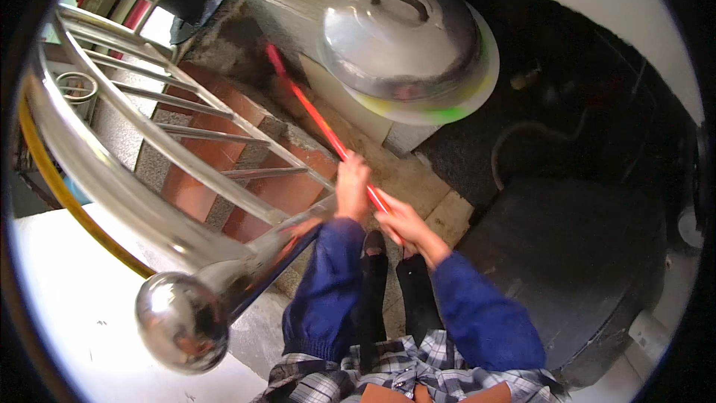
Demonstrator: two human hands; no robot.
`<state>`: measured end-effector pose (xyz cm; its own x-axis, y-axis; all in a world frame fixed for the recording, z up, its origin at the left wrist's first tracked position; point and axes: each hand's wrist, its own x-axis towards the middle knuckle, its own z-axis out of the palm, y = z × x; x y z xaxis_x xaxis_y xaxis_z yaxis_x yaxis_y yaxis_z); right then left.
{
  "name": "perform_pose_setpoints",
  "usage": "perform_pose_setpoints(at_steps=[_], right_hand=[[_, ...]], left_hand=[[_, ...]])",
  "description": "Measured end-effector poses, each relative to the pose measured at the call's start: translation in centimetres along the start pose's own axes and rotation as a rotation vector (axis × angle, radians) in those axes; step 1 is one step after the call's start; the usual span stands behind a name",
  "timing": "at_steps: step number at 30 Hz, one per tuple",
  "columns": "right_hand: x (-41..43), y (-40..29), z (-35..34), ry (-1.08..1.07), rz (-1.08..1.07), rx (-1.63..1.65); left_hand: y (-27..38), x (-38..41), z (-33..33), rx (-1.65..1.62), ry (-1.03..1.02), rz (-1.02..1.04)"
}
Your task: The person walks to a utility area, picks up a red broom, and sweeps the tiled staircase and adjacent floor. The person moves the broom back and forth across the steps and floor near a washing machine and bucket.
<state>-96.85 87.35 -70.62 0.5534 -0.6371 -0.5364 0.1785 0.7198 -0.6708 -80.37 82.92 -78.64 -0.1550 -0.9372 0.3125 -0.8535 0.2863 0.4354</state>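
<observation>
A long red handle (321,120) runs diagonally from my hands towards the upper left, and its pinkish-red far end is over the dark floor beside the landing. My left hand (353,186) is closed around the handle near its middle, above my shoes. Lower down, my right hand (404,223) grips it near its lower end. What kind of tool the far end belongs to is too blurred to tell. Beyond the handle, a large domed metal lid (403,39) with a dark grip rests over a pale round rim with green and yellow patches.
A stainless-steel stair railing (196,162) with a round ball finial (183,322) curves along my left. Reddish-brown steps (196,179) lie beyond its bars. On the right stands a large dark surface (565,268), with a curved hose or cable (497,151) above it.
</observation>
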Motion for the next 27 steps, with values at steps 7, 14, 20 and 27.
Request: perform_pose_setpoints(at_steps=[7, 14, 20, 27], right_hand=[[-7.0, 7.4, -2.3, 0.108, 0.119, -0.298], [-27.4, 1.2, -0.7, 0.279, 0.430, -0.324], [-13.8, 2.2, -2.3, 0.186, 0.088, -0.644], [-20.3, 5.7, -1.7, 0.235, 0.168, -0.760]], left_hand=[[3.1, -13.0, 6.5, -0.185, -0.153, -0.157], [19.9, -11.0, -2.8, -0.342, -0.671, 0.329], [8.6, -4.5, -1.0, -0.109, -0.510, 0.310], [12.4, -8.2, 1.7, 0.115, -1.319, 0.415]])
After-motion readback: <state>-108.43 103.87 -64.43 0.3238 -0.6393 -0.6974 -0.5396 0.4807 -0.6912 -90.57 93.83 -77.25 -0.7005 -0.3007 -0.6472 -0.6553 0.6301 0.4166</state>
